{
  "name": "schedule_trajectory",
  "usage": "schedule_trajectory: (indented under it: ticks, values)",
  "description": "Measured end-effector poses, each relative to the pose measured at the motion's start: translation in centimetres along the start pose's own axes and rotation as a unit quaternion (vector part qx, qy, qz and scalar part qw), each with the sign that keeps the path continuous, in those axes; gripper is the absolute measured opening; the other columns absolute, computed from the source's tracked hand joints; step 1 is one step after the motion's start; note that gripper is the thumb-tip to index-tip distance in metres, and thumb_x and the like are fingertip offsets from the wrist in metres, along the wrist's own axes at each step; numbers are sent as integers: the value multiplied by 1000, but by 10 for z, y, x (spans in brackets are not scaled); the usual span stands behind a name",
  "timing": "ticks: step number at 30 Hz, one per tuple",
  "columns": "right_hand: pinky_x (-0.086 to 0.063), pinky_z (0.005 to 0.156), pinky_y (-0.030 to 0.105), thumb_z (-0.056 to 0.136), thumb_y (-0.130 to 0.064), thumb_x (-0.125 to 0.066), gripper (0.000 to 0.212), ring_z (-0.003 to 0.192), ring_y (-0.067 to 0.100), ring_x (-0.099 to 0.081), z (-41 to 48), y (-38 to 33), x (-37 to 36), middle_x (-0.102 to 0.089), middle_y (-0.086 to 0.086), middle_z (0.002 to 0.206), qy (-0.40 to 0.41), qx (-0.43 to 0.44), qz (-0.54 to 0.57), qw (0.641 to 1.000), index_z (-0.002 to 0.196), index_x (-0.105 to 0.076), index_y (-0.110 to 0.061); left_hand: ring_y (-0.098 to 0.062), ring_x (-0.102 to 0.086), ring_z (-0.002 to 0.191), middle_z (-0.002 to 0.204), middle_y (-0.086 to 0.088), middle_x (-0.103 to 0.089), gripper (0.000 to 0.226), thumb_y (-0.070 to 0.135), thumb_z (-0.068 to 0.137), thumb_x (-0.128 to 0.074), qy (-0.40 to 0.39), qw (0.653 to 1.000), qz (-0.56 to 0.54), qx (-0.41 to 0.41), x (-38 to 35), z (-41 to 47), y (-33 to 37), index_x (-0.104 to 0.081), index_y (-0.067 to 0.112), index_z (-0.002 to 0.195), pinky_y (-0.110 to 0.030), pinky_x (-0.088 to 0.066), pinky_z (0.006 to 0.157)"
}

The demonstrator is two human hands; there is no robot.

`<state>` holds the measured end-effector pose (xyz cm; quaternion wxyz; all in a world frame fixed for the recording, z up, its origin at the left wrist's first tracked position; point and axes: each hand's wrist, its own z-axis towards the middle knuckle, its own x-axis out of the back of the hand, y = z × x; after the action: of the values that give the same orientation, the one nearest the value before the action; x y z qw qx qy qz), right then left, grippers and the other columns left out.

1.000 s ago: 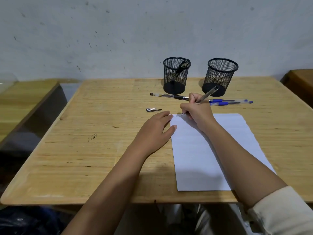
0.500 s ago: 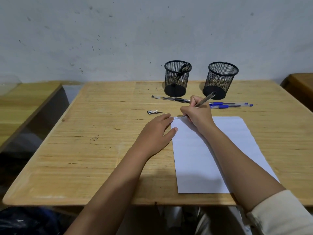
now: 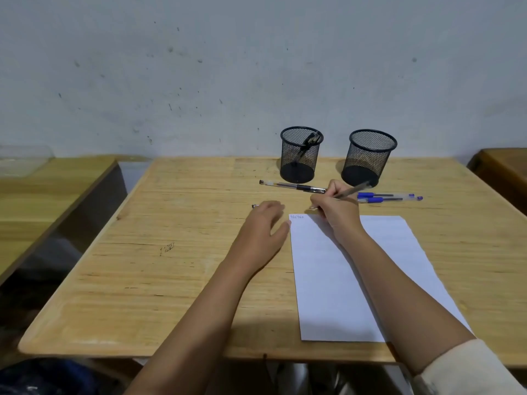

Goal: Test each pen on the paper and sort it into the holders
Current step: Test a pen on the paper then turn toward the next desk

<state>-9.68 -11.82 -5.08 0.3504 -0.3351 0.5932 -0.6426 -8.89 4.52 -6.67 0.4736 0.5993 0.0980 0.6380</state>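
Note:
My right hand [image 3: 338, 210] grips a pen [image 3: 353, 190] with its tip at the top left corner of the white paper [image 3: 356, 277], where small scribbles show. Flat on the table just left of the paper lies my left hand [image 3: 263, 226], its fingers reaching a small pen cap [image 3: 254, 206]. Two black mesh holders stand at the back: the left holder [image 3: 301, 153] has a dark pen in it, the right holder [image 3: 369, 156] looks empty. A black pen [image 3: 292, 186] lies in front of the left holder. Two blue pens [image 3: 389, 197] lie right of my right hand.
The wooden table [image 3: 171, 266] stands against a grey wall. Another wooden table [image 3: 42, 195] is to the left across a gap, with a clear plastic container [image 3: 22, 159] on it. A darker piece of furniture [image 3: 504, 169] sits at the far right.
My left hand has slid forward from the paper's edge to the pen cap. My right hand stays at the paper's top left corner with the pen. The camera has tilted down a little.

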Motion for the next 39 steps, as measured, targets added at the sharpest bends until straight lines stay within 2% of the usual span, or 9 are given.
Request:
schedule_trajectory:
  ticks: [3, 10, 14, 19, 24, 28, 33, 36, 39]
  values:
    - [-43, 44, 22, 74, 15, -60, 30, 42, 13, -49, 0, -4, 3, -51, 11, 53, -34, -45, 136, 989, 60, -46, -7, -14, -41, 125, 136, -4, -47, 42, 22, 92, -52, 68, 996, 39, 32, 11, 12, -11, -49, 6, 131, -12, -24, 96]
    - [-57, 70, 18, 79, 10, -61, 8, 78, 20, -66, -2, -17, 16, -64, 17, 84, -84, -31, 173, 981, 85, -63, 6, -22, -45, 119, 124, -9, -57, 30, 22, 94, -52, 52, 992, 96, 67, 18, 25, -27, -63, 3, 114, -20, -32, 90]
    - [-56, 65, 19, 77, 10, -63, 7, 71, 21, -70, -5, -31, 23, -68, 18, 83, -104, -24, 174, 979, 83, -63, 8, -16, -60, 96, 100, -4, -69, 19, 14, 86, -63, 76, 995, -1, 65, 23, 25, -14, -70, 7, 101, -20, -42, 78]
    - [-55, 63, 18, 77, 9, -63, 6, 66, 18, -70, -19, -40, 31, -70, 16, 79, -115, -5, 171, 978, 82, -64, 8, -6, -63, 78, 83, 4, -69, 14, 6, 80, -69, 93, 974, -191, 73, 25, 19, 21, -74, 12, 92, -3, -44, 63]
    - [-55, 64, 19, 78, 11, -61, 7, 65, 19, -69, -31, -50, 47, -72, 12, 75, -106, 12, 197, 975, 78, -64, 5, -5, -63, 75, 83, 3, -71, 20, 4, 77, -72, 32, 959, -279, 29, 28, 21, 50, -73, 22, 87, -11, -49, 67]
    - [-54, 63, 18, 77, 11, -61, 10, 64, 16, -69, -30, -56, 64, -73, 10, 76, -105, 13, 192, 976, 78, -66, 2, -14, -67, 82, 86, -4, -73, 19, 7, 75, -75, -32, 961, -274, -14, 22, 37, 66, -74, 14, 92, -26, -53, 79]
    - [-54, 60, 16, 74, 11, -61, 11, 61, 13, -67, -13, -65, 93, -74, 10, 76, -78, 25, 211, 974, 78, -66, 2, -11, -65, 71, 72, 0, -72, 14, 6, 75, -74, -79, 942, -322, -42, 2, 72, 90, -74, 19, 79, -28, -52, 73]
    - [-55, 62, 17, 57, -4, -77, 21, 64, 15, -69, -7, -72, 118, -74, 13, 81, -58, 42, 204, 976, 77, -70, 0, -2, -64, 65, 74, -3, -72, 11, 4, 77, -72, -105, 937, -325, -68, -13, 87, 112, -74, 11, 84, -16, -49, 65]
    - [-55, 64, 19, 44, -21, -90, 40, 69, 18, -69, -10, -81, 148, -74, 14, 84, -35, 59, 165, 984, 77, -74, -4, -11, -66, 75, 79, -2, -74, 13, 8, 77, -73, -151, 922, -346, -82, -35, 98, 132, -74, 19, 82, -32, -51, 76]
